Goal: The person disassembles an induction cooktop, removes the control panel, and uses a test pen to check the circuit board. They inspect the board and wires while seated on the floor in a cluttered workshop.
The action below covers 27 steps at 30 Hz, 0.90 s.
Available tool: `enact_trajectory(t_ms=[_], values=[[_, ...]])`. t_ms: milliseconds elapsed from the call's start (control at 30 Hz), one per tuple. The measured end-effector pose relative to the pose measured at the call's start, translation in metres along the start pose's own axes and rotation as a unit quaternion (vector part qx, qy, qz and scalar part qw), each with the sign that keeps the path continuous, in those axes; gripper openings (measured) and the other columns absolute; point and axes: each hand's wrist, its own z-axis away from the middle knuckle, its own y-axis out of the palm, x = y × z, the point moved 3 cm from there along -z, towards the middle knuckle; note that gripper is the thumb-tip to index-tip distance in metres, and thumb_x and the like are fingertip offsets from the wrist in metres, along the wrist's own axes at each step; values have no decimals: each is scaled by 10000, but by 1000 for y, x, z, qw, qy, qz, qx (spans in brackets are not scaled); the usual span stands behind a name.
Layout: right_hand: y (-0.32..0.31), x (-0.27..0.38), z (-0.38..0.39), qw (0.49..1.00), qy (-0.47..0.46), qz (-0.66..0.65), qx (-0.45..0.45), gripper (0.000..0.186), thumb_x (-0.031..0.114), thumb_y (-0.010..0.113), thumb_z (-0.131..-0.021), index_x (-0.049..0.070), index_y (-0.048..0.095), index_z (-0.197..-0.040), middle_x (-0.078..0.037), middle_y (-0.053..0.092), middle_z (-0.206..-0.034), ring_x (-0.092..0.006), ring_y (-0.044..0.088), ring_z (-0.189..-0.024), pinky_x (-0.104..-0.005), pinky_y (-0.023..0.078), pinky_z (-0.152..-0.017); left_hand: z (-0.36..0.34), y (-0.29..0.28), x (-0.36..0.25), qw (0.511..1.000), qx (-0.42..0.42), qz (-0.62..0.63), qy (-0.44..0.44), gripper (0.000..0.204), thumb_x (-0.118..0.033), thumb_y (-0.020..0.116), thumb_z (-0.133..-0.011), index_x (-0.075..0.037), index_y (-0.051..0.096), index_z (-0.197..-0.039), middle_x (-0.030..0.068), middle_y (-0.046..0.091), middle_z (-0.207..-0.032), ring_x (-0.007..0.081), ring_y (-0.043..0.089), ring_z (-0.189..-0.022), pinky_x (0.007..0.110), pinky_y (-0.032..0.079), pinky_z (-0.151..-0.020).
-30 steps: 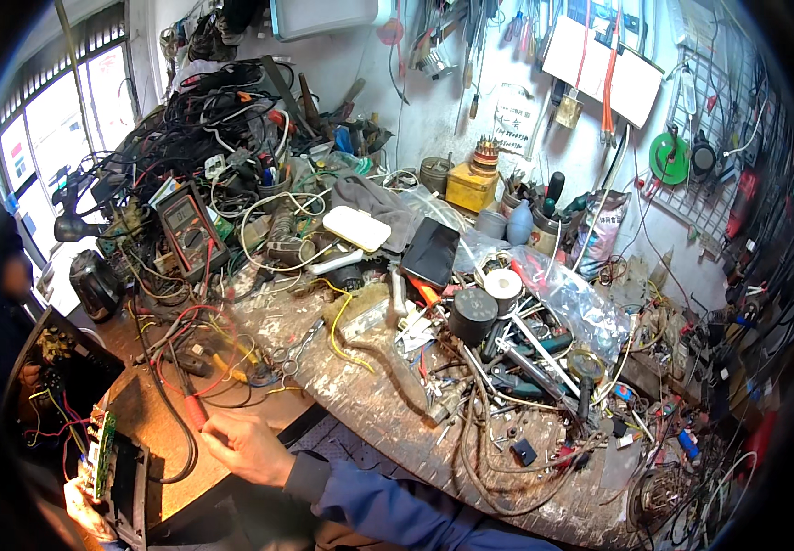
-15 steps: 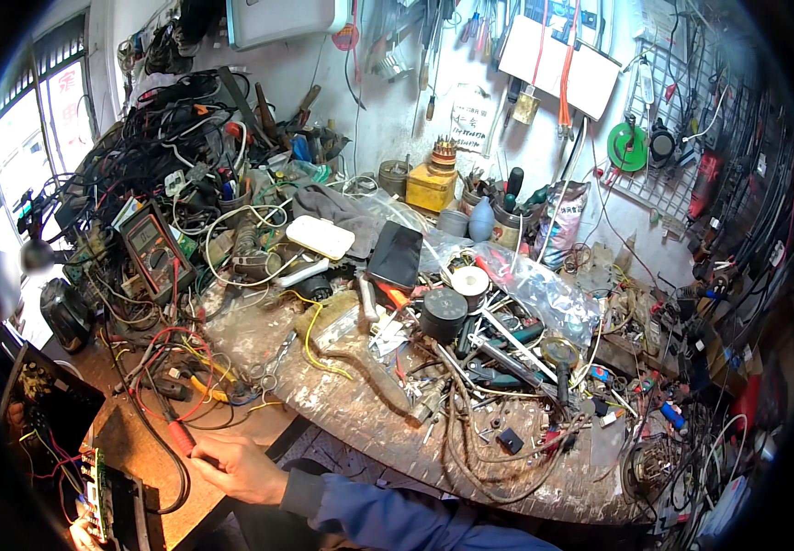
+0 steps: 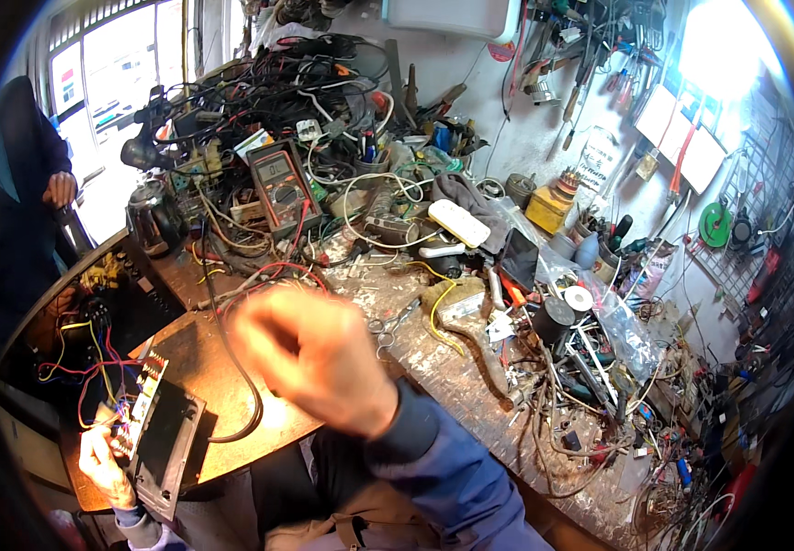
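The left hand [image 3: 107, 464] is gripping a circuit box [image 3: 163, 441]. The blurred right hand [image 3: 309, 358] is hovering, fingers curled; scissors [image 3: 388, 326] and tangled wires [image 3: 544, 404] are lying beyond it.

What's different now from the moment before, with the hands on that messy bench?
The right hand has lifted off the wooden board and now hangs blurred above it, apparently empty. The left hand grips the black box with the circuit board. The multimeter and wire clutter stayed put.
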Motion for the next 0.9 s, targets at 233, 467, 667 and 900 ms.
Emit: enact_trajectory(t_ms=[233,467,667,900], values=[[-100,-41,-139,939,-11,343,23,212,196,635,-811,6,710,-869,-208,679,-764,-369,684,-730,-428,553,-690,-4,0,-5,998,8,15,-57,212,-166,509,-1024,-18,614,-915,-20,550,-740,32,462,-608,190,360,-545],[-282,-168,-102,746,196,633,71,450,374,702,-770,-2,622,-1004,-256,671,-984,-429,638,-956,-496,506,-849,0,8,2,996,-17,-7,-91,217,-179,516,-1020,-21,611,-905,-10,591,-827,36,497,-659,191,389,-564],[-283,-240,-74,746,268,598,118,562,384,739,-788,-16,537,-1127,-283,666,-1033,-433,635,-1017,-489,503,-877,5,-10,-11,988,-59,-100,-104,381,-307,521,-1002,41,675,-981,139,693,-831,179,619,-606,268,493,-510],[-289,-256,-72,703,279,639,138,496,256,739,-729,-6,587,-1123,-259,675,-973,-434,643,-961,-496,520,-839,-11,16,-40,995,-4,-47,-84,395,-290,501,-1013,64,673,-1045,146,715,-895,163,626,-617,244,496,-518]])
